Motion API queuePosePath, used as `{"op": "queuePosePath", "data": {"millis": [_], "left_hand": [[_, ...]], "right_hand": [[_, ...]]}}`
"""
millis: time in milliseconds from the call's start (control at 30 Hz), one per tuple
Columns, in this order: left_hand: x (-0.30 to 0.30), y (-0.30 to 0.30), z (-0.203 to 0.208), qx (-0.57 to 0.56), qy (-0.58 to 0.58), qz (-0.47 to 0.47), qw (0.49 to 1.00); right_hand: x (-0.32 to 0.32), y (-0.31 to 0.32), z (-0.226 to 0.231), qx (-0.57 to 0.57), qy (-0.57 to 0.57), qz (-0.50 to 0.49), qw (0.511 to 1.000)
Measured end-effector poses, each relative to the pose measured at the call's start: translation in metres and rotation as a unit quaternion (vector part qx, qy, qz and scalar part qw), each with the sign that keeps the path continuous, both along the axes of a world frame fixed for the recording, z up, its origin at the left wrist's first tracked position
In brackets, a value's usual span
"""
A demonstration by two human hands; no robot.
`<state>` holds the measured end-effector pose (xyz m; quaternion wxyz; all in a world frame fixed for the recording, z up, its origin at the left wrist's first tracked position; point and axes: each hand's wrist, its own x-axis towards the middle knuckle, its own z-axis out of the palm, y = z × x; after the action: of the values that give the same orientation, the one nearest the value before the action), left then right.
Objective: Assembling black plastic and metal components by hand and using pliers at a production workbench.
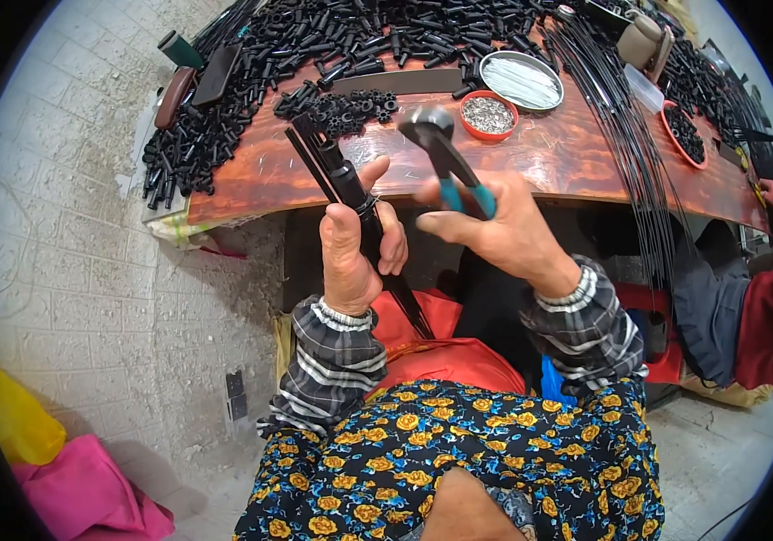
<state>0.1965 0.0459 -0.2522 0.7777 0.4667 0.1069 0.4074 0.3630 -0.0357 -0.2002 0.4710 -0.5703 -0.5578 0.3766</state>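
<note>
My left hand [350,243] is closed round a black umbrella frame [347,185], a slim shaft with a plastic sleeve and thin ribs. It is held at a slant above the near edge of the table, its lower end reaching down towards my lap. My right hand [504,225] grips a pair of pincers [451,162] by the teal handles. The metal head of the pincers points up and left, a little right of the frame and apart from it. Motion blurs the pincers and some right-hand fingers.
Black plastic sleeves [404,36] and notched rings [341,113] heap on the wooden table [567,158]. A red bowl of metal bits [488,115], a dish of white strips [522,81], long black rods [621,126] and a red dish [684,135] lie there. A co-worker's hand [772,194] shows at right.
</note>
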Motion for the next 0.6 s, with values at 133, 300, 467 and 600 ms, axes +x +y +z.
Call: {"op": "queuePosePath", "data": {"millis": [133, 300, 467, 600], "left_hand": [[0.002, -0.004, -0.003, -0.037, 0.002, 0.020, 0.999], [0.002, -0.003, 0.001, -0.008, 0.016, 0.024, 1.000], [0.003, -0.004, 0.000, -0.005, 0.007, -0.005, 1.000], [0.000, -0.004, -0.001, -0.011, -0.001, -0.028, 1.000]], "right_hand": [[-0.017, 0.016, 0.004, 0.038, 0.258, 0.085, 0.962], [-0.017, 0.025, -0.001, 0.106, 0.137, 0.024, 0.985], [-0.013, 0.024, 0.005, 0.044, 0.185, 0.037, 0.981], [-0.005, 0.034, 0.002, -0.040, 0.265, 0.088, 0.959]]}}
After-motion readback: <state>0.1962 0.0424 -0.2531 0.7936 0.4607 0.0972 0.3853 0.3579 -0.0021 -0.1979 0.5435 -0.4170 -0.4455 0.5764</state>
